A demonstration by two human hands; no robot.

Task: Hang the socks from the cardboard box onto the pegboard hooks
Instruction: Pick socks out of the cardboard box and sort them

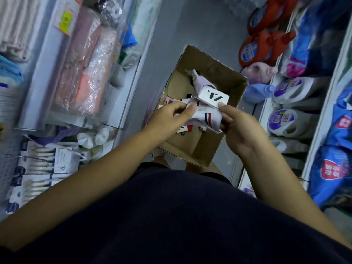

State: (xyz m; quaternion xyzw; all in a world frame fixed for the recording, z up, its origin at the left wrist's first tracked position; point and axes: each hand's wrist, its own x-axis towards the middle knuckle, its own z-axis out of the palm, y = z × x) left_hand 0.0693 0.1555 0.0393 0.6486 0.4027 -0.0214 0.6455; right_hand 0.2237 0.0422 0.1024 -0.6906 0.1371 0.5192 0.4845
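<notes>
An open cardboard box (219, 73) stands on the grey floor in front of me, with several packaged socks (187, 97) lying inside. Above it both my hands hold a small bundle of socks. My left hand (167, 119) pinches the left end of a white sock with red and blue stripes (204, 119). My right hand (240, 128) grips the same bundle from the right, its thumb on a white card label (213, 96) wrapped round a pale lilac sock (200, 82). A pegboard (9, 149) with hooks shows at the lower left.
Shelves on the left hold wrapped pink towels (83, 69) and small white bottles (95, 138); packaged items (47, 164) hang on the pegboard hooks. On the right, shelves carry detergent bottles (266, 46) and blue refill bags (335, 168). The grey aisle floor (190, 25) runs between them.
</notes>
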